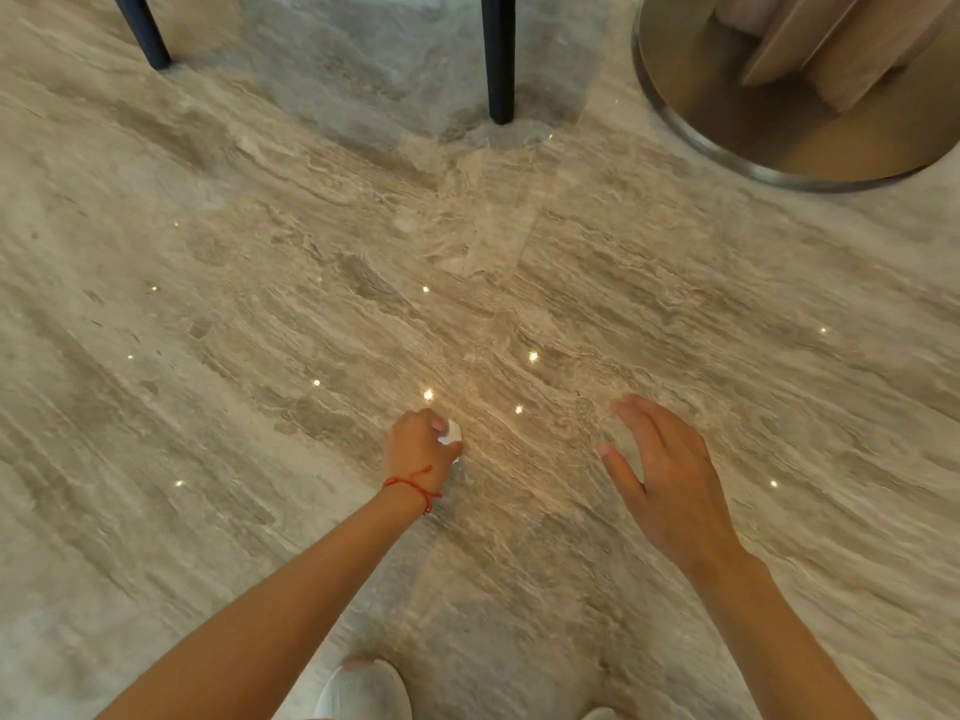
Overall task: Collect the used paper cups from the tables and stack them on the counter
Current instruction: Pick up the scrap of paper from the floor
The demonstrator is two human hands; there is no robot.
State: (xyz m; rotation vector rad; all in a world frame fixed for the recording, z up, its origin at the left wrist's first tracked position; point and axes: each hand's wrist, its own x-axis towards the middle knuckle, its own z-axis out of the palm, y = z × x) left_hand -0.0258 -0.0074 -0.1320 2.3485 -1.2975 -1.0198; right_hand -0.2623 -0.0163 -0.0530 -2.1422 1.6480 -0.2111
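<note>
No cup in view. Left hand [423, 441], low over the floor [260, 304], pinches a white scrap [451, 434] in curled fingers; right hand [660, 475] hovers, fingers straight and slightly apart. Step: probably clearing litter. Next: rise and find cups on the tables.

No text, label, brand, number or sign can be read anywhere in the view.
</note>
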